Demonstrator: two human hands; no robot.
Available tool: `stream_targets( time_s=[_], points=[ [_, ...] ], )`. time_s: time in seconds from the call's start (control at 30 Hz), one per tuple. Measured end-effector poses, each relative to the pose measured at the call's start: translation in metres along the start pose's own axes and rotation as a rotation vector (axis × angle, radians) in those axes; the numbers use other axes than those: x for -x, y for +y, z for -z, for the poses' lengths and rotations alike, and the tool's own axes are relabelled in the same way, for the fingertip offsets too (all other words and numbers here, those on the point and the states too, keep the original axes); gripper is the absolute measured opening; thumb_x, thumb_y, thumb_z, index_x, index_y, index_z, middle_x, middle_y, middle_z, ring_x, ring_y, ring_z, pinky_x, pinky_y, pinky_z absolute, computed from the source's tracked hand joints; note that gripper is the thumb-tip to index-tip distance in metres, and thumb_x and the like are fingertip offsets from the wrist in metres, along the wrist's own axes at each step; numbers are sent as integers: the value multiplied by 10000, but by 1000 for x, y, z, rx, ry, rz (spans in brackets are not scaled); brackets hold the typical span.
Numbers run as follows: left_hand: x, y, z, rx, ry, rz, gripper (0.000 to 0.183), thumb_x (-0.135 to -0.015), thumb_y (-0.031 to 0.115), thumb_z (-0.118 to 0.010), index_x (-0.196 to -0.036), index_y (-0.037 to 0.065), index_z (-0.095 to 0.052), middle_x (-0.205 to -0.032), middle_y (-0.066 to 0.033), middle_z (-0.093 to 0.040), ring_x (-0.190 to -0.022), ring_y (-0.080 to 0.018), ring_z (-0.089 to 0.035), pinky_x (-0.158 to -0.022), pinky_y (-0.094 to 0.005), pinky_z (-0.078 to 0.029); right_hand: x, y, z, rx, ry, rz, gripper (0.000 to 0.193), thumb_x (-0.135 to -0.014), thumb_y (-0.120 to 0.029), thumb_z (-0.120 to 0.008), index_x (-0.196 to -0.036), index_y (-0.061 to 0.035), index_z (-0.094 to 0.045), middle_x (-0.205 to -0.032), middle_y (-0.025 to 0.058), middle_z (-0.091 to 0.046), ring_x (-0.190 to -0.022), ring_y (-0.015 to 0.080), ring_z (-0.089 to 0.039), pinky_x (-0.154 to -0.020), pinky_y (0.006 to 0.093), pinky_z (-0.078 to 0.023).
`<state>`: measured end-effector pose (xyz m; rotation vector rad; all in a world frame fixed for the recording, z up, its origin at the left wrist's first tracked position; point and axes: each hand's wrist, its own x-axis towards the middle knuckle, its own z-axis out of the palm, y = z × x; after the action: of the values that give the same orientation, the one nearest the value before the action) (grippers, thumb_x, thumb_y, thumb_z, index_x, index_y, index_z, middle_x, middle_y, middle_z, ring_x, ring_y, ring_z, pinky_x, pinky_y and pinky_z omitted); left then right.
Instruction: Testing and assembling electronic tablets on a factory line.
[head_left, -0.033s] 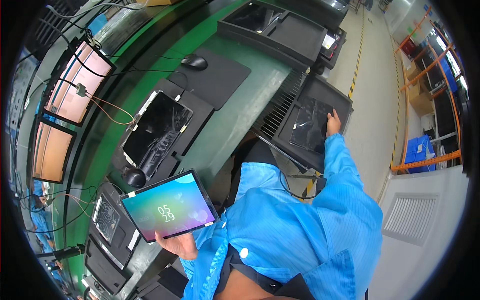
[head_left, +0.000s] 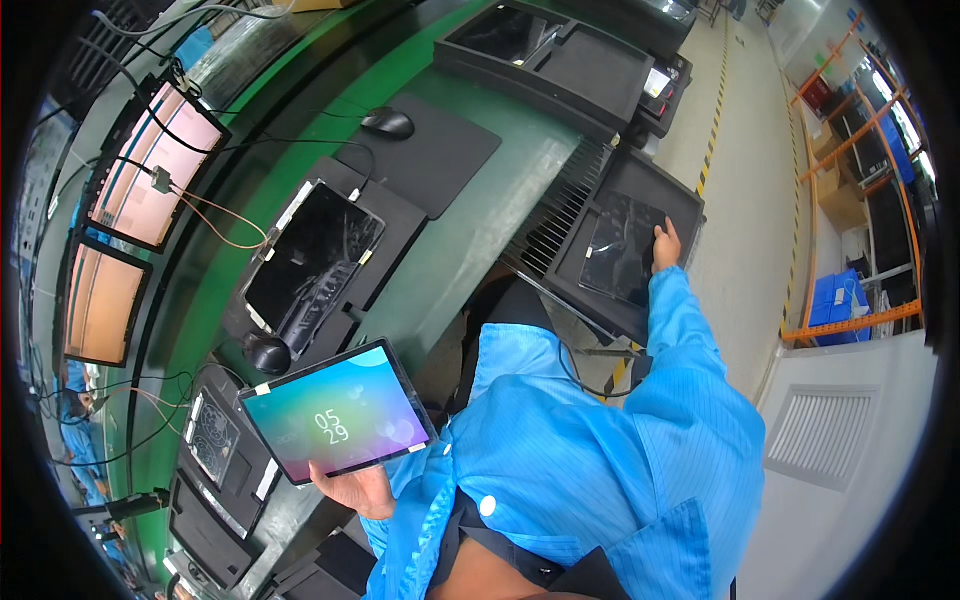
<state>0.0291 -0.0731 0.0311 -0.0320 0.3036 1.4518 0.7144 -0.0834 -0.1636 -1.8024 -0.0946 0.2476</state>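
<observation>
Near the green table, the left hand grips a lit tablet by its lower edge — its face is upward. The right hand rests at a dark tablet in a black tray — whether it grips, I cannot tell.

the blue coat has fine stripes, its sleeve ending just behind the right hand; a white dot sits near the left hand.
</observation>
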Motion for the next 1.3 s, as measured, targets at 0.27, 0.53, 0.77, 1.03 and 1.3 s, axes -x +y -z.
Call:
stream_targets(
  time_s=[0.27, 0.53, 0.77, 1.03, 1.3],
  points=[
    [-3, -2, -3, 25, -13, -14, 452, -920, 221, -677, -1322, 42, -577, -1335, -111, -609, -1252, -244, -551, -1110, -447, -399, 5, -14, -4, 36, -15, 0, 520, -946, -119, -598, -1457, -64, -519, -1476, 201, -512, -1352, 306, -494, -1135, 340, -346],
    [-6, -4, -9, 29, -49, 39, 506, -908, 252, -685, -1354, 55, -550, -1392, -102, -567, -1314, -249, -494, -1150, -473, -337, -6, -12, 7, -59, -105, -29, 540, -958, -90, -590, -1485, -65, -476, -1439, 201, -536, -1293, 272, -525, -1093, 342, -382],
    [-4, 5, -11, 55, -45, -10, 525, -913, 272, -673, -1375, 66, -533, -1416, -100, -546, -1332, -258, -473, -1170, -494, -299, 19, -128, 39, -266, -71, 105, 527, -1009, -133, -578, -1502, -34, -422, -1476, 170, -490, -1305, 249, -505, -1102, 342, -384],
    [-4, -1, -15, -30, -32, -48, 477, -926, 264, -662, -1340, 52, -561, -1369, -106, -578, -1285, -264, -512, -1133, -455, -360, 59, -195, -107, -695, -264, 60, 258, -1008, -158, -603, -1181, 32, -621, -1107, 77, -675, -1034, 183, -613, -944, 335, -471],
    [19, -4, -17, -35, -1, -120, 472, -919, 263, -664, -1335, 62, -568, -1363, -96, -585, -1286, -264, -510, -1133, -475, -350, 43, -217, -277, -798, -337, -20, 288, -1022, -239, -597, -1157, 13, -627, -1026, 47, -652, -927, 148, -566, -873, 317, -450]
  ],
)
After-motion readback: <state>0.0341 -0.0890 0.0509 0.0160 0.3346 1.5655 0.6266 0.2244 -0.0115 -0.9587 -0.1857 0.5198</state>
